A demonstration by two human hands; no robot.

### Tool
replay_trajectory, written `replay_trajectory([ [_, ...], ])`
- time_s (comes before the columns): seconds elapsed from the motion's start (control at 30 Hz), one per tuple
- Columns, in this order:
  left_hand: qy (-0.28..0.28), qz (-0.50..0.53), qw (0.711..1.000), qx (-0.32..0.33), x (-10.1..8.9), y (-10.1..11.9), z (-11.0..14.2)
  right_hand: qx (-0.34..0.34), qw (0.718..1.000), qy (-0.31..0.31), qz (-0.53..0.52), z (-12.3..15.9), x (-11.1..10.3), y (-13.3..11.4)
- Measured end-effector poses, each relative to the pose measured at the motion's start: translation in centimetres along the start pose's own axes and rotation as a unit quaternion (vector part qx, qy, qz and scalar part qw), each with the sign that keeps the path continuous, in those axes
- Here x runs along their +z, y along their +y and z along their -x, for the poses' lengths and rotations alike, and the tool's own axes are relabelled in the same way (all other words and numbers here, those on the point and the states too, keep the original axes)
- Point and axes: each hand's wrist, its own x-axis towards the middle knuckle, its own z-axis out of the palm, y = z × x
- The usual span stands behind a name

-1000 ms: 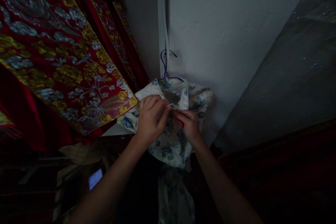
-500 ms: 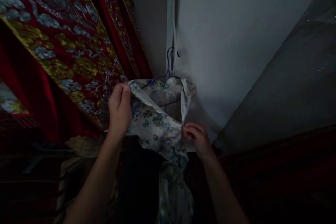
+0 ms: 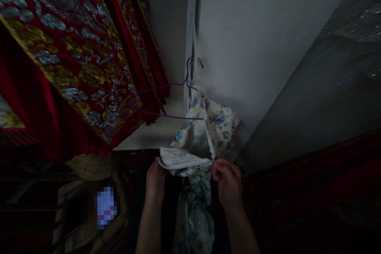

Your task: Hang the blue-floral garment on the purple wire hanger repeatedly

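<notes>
A white garment with a blue and yellow flower print (image 3: 208, 127) hangs half off a thin purple wire hanger (image 3: 175, 101) hooked at the wall. The hanger's left arm is bare; the right shoulder of the garment still sits on it. My left hand (image 3: 155, 180) grips the folded-down left edge of the garment. My right hand (image 3: 228, 178) pinches the cloth at the front opening. The rest of the garment trails down between my forearms.
Red hangings with gold and silver embroidery (image 3: 74, 47) fill the left. A white wall (image 3: 253, 47) is behind the hanger, a dark grey sheet (image 3: 327, 87) leans at the right. Dim clutter and a small lit screen (image 3: 104, 206) lie low on the left.
The garment's left shoulder has come off the hanger and been pulled down. Both hands have dropped lower with the cloth, and the hanger's left arm now shows bare.
</notes>
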Motion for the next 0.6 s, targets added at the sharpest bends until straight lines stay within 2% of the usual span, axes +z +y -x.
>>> replay_trajectory([
  [0.07, 0.023, -0.042, 0.999, -0.005, 0.1, 0.0, 1.1, -0.013, 1.000, 0.013, 0.007, -0.5, -1.7, -0.3],
  [0.1, 0.024, -0.059, 0.998, 0.006, 0.3, 0.5, 1.6, -0.004, 0.999, -0.013, 0.030, -0.7, -2.5, -0.5],
  [0.17, 0.006, -0.089, 0.995, 0.040, 0.9, 2.2, 2.6, 0.044, 0.987, -0.106, 0.115, -0.9, -3.8, -0.6],
  [0.23, -0.035, -0.096, 0.992, 0.074, 1.8, 3.9, 3.8, 0.106, 0.953, -0.202, 0.198, -1.0, -4.3, -0.4],
  [0.27, -0.061, -0.098, 0.990, 0.083, 2.3, 4.4, 4.4, 0.119, 0.941, -0.224, 0.222, -1.0, -4.2, -0.3],
  [0.33, -0.120, -0.121, 0.981, 0.090, 3.2, 4.8, 5.8, 0.098, 0.949, -0.200, 0.224, -1.1, -3.6, -0.1],
  [0.43, -0.230, -0.198, 0.949, 0.089, 4.6, 3.9, 7.7, 0.039, 0.977, -0.107, 0.180, -1.2, -2.6, 0.1],
  [0.53, -0.343, -0.288, 0.889, 0.093, 6.3, 2.7, 9.4, 0.073, 0.985, -0.047, 0.150, -0.8, -2.1, 0.9],
  [0.6, -0.397, -0.348, 0.843, 0.099, 7.3, 2.5, 10.3, 0.113, 0.987, -0.014, 0.115, -0.4, -2.2, 1.8],
])
